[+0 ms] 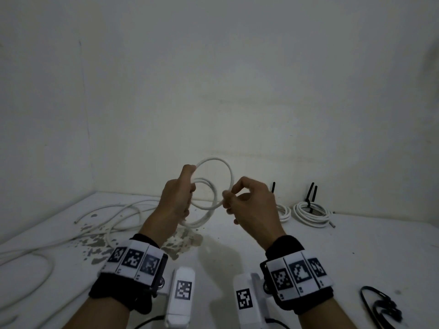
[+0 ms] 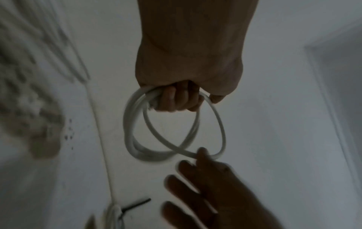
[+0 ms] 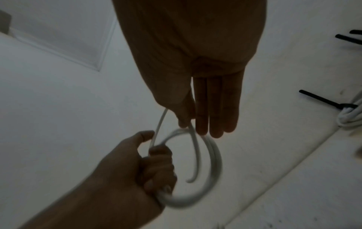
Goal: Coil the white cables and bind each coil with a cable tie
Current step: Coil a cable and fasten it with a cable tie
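My left hand (image 1: 180, 195) grips a white cable coil (image 1: 213, 186) of several loops, held up above the white table (image 1: 356, 248). The fist shows in the left wrist view, where my left hand (image 2: 176, 99) is curled round the coil (image 2: 135, 131). My right hand (image 1: 240, 198) pinches the newest loop of the cable between thumb and forefinger at the coil's right side. In the right wrist view my right hand (image 3: 188, 122) holds the cable (image 3: 213, 162) with the other fingers straight. Loose white cables (image 1: 114, 214) lie on the table at the left.
Two bound white coils (image 1: 311, 212) with upright black cable ties (image 1: 311, 193) sit at the back right. Loose black cable ties (image 1: 380, 305) lie at the front right. Worn patches (image 1: 95, 243) mark the table's left side. A bare wall stands behind.
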Tool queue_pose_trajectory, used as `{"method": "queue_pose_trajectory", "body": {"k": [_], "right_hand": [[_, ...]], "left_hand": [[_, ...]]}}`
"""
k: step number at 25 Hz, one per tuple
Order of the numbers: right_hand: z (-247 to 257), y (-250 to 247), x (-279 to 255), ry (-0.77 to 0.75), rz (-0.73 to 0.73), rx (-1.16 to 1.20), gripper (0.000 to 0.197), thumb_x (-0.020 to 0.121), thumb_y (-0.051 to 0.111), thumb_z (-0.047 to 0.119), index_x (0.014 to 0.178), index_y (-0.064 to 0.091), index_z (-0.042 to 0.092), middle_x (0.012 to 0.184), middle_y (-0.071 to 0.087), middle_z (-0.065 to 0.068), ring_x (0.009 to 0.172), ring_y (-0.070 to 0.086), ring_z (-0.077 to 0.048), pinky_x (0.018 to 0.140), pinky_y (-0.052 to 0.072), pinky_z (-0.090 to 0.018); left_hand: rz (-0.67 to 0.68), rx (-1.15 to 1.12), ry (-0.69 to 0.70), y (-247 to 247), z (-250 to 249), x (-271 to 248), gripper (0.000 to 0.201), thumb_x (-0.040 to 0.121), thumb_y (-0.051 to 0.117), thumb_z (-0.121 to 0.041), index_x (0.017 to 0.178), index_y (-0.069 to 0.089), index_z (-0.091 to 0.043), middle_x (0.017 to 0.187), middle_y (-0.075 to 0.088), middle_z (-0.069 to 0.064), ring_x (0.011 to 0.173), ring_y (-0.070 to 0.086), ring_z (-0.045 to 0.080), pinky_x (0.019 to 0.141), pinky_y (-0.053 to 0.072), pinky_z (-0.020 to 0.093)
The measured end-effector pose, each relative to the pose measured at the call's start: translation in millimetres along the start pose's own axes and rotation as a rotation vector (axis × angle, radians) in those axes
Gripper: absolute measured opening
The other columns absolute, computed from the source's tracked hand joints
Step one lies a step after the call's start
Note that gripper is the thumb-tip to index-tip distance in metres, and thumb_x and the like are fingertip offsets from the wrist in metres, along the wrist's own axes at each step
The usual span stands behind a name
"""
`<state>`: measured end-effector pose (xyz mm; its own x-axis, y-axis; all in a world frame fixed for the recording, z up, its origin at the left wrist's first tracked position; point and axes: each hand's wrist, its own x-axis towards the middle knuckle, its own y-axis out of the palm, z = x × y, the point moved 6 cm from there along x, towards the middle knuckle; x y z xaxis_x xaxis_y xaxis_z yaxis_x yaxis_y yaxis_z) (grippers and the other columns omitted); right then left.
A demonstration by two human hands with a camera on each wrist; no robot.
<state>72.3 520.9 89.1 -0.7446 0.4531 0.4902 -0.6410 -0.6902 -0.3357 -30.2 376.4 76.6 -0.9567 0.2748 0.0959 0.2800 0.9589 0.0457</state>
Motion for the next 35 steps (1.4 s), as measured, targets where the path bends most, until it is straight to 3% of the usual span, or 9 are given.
{"method": "queue_pose_trajectory", "body": {"k": [3,5,8,10,15,22,26,30,35], "right_hand": [[-7,15,-7,-0.014,-0.074,-0.078,0.033,0.080,0.080,0.030,0.069,0.051,0.023,0.076,0.061,0.003,0.063,0.054,-0.010,0.061,0.044,-0.028],[-17,14,-7,0.087,-0.143,0.199,0.036,0.080,0.080,0.021,0.080,0.045,0.018,0.083,0.054,0.001,0.071,0.052,-0.016,0.065,0.048,-0.035],[-14,23,-5,0.231,0.132,0.804,0.015,0.090,0.064,0.002,0.097,0.056,0.013,0.096,0.068,-0.012,0.091,0.065,-0.024,0.085,0.053,-0.045],[-1,21,-7,0.232,0.270,0.907,0.012,0.093,0.054,-0.001,0.096,0.061,0.009,0.079,0.067,-0.015,0.078,0.065,-0.027,0.081,0.053,-0.045],[6,12,-4,0.165,0.189,0.443,0.034,0.092,0.070,0.030,0.072,0.056,0.006,0.057,0.052,-0.008,0.054,0.051,-0.021,0.054,0.044,-0.029],[9,9,-11,0.008,0.415,0.135,0.037,0.081,0.080,0.038,0.069,0.055,0.013,0.055,0.049,0.010,0.051,0.039,-0.006,0.051,0.034,-0.016],[-13,-35,9,0.034,0.167,0.066,0.046,0.085,0.074,0.043,0.072,0.062,0.002,0.043,0.039,0.016,0.042,0.035,-0.001,0.055,0.030,-0.021],[-19,-49,17,-0.006,-0.055,-0.105,0.045,0.094,0.063,0.048,0.063,0.063,0.015,0.037,0.041,0.014,0.046,0.038,-0.005,0.053,0.031,-0.024],[-20,-28,12,0.095,0.134,0.014,0.017,0.103,0.039,0.014,0.104,0.054,0.021,0.068,0.059,-0.004,0.051,0.055,-0.018,0.056,0.049,-0.034]], "left_hand": [[0.315,-0.435,-0.160,19,2,-5,0.046,0.091,0.049,-0.048,0.057,0.030,-0.024,0.042,0.015,-0.008,0.037,0.007,0.010,0.040,0.009,0.019],[0.428,-0.584,-0.198,25,-3,-10,0.044,0.089,0.051,-0.044,0.056,0.030,-0.023,0.043,0.009,-0.009,0.040,0.002,0.011,0.039,0.007,0.019],[0.522,-0.694,-0.224,33,-8,-18,0.042,0.084,0.056,-0.041,0.055,0.030,-0.023,0.048,0.005,-0.009,0.039,0.001,0.011,0.036,0.006,0.018],[0.520,-0.692,-0.223,34,-10,-19,0.042,0.082,0.058,-0.038,0.055,0.029,-0.023,0.048,0.005,-0.009,0.039,0.001,0.011,0.035,0.007,0.018],[0.434,-0.557,-0.212,22,-12,-14,0.044,0.078,0.062,-0.036,0.054,0.028,-0.024,0.039,0.011,-0.009,0.040,0.002,0.012,0.035,0.010,0.018],[0.378,-0.547,-0.194,-1,-16,0,0.049,0.091,0.054,-0.035,0.050,0.031,-0.023,0.035,0.016,-0.009,0.027,0.009,0.009,0.033,0.011,0.016],[0.256,-0.336,-0.134,-39,-12,9,0.044,0.083,0.064,-0.026,0.052,0.032,-0.024,0.040,0.017,-0.010,0.028,0.013,0.006,0.034,0.011,0.018],[0.238,-0.203,-0.109,-29,-5,12,0.046,0.096,0.058,-0.030,0.056,0.036,-0.023,0.044,0.017,-0.010,0.031,0.012,0.006,0.033,0.012,0.017],[0.308,-0.387,-0.201,-26,1,16,0.040,0.101,0.047,-0.037,0.068,0.047,-0.015,0.043,0.020,-0.010,0.030,0.017,0.005,0.032,0.017,0.018]]}}
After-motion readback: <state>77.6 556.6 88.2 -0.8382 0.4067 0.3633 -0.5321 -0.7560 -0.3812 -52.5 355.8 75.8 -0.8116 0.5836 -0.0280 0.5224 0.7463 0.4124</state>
